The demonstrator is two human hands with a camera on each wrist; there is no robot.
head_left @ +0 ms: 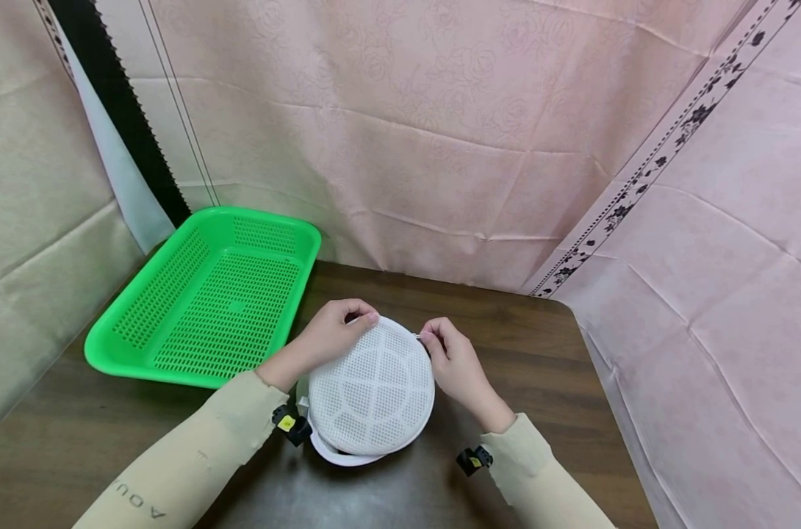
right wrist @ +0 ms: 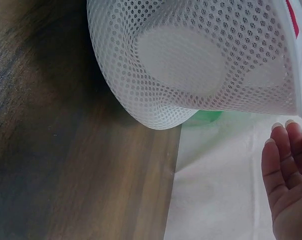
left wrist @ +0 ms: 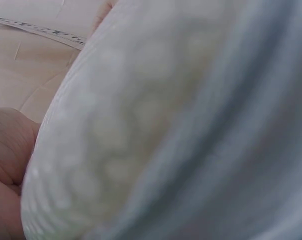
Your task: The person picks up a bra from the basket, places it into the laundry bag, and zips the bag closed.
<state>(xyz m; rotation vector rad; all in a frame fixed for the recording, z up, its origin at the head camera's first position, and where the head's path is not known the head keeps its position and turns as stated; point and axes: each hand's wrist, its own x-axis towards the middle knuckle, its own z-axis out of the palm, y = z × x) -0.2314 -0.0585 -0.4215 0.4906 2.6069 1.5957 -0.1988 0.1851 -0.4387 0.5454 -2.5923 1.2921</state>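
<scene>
A round white mesh laundry pouch (head_left: 372, 388) lies on the dark wooden table (head_left: 539, 353) in front of me. My left hand (head_left: 337, 327) grips its upper left rim with curled fingers. At the upper right rim my right hand (head_left: 448, 353) pinches a small zipper pull. The pouch fills the left wrist view as a blurred white mesh surface (left wrist: 141, 125), with part of my palm at the left edge. The right wrist view has the domed mesh pouch (right wrist: 191, 65) close up, and my fingers (right wrist: 283, 165) at lower right.
A green perforated plastic basket (head_left: 209, 297) sits on the table's left side, nothing in it. Pink cloth backdrops (head_left: 440, 132) close off the back and right, beige cloth the left. The table's right edge (head_left: 595, 360) is near my right hand.
</scene>
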